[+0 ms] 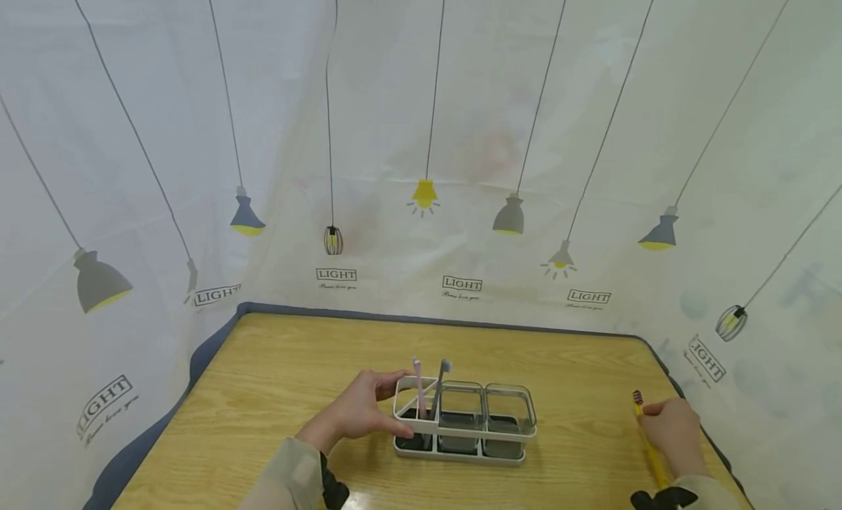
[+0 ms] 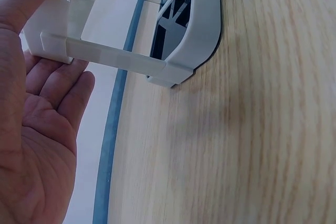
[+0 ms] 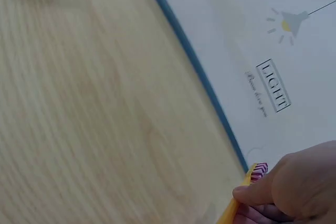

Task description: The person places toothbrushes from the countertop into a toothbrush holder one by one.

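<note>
My left hand [image 1: 363, 406] grips the left end of a white toothbrush holder [image 1: 460, 459], thumb in front and fingers behind the upper rim. In its left compartment a pink toothbrush [image 1: 419, 386] and a grey-blue toothbrush [image 1: 438, 389] stand upright, bristles up. Two clear cups [image 1: 463, 422] sit side by side in the holder's other slots. Over at the right of the table, my right hand [image 1: 674, 431] pinches a yellow toothbrush [image 3: 229, 212] between thumb and fingers, close below its red-and-white striped bristles [image 3: 259, 171]. The handle runs down toward the wrist.
The wooden table [image 1: 296, 356] has a dark blue edge [image 1: 395, 318] along its back and sides. White sheeting [image 1: 395, 130] printed with hanging lamps stands behind and at both sides. Bare wood lies between the holder and the yellow toothbrush.
</note>
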`<state>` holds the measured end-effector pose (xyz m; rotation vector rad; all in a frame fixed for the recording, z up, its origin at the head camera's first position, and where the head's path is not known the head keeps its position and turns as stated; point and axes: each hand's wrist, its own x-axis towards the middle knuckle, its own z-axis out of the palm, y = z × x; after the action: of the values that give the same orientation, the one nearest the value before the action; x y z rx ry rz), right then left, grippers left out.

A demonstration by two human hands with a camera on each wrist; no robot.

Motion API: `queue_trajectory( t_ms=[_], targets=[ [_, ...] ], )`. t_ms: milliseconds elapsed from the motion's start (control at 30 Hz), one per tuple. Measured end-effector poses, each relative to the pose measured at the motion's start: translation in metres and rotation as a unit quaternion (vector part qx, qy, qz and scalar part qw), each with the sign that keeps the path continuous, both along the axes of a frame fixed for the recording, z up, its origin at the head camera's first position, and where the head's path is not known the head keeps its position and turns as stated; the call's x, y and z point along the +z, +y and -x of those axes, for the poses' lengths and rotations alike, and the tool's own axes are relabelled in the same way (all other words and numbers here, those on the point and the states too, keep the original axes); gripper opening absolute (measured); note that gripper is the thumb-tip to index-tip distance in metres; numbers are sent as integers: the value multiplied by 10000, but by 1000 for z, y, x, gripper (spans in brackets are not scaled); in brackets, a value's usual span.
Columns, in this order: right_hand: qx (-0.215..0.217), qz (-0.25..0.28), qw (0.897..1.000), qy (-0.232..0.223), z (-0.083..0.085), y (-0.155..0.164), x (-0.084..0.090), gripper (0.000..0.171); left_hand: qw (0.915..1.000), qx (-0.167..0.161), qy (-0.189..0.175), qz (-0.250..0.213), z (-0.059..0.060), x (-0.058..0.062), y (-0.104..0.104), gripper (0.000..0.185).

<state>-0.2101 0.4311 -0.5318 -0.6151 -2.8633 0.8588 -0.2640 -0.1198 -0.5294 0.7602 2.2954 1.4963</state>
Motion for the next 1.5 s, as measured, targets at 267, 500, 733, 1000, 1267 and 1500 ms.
queue_trajectory(
  t_ms=[267, 500, 733, 1000, 1267, 1500],
  targets=[
    [-130, 152, 9968, 780, -2, -20, 31, 26, 10000, 3, 14, 2, 0, 1, 0, 98],
    [-480, 572, 9848, 1568, -1, -39, 58, 25, 10000, -51, -12, -78, 0, 0, 1, 100],
    [-966, 1437, 9589, 2248, 0, -64, 80, 31, 9999, -74, -57, -144, 1, -3, 1, 100],
    [-1152, 2266, 9250, 2823, 4, -96, 110, 33, 9999, -13, -61, -128, 0, 0, 0, 98],
    [-555, 3457, 8542, 3844, 12, -138, 131, 24, 9999, -12, -93, -110, -2, 0, 1, 99],
    [98, 3059, 8546, 4195, 20, -183, 130, 20, 9998, -19, -126, -121, -1, 0, 1, 98]
  ],
)
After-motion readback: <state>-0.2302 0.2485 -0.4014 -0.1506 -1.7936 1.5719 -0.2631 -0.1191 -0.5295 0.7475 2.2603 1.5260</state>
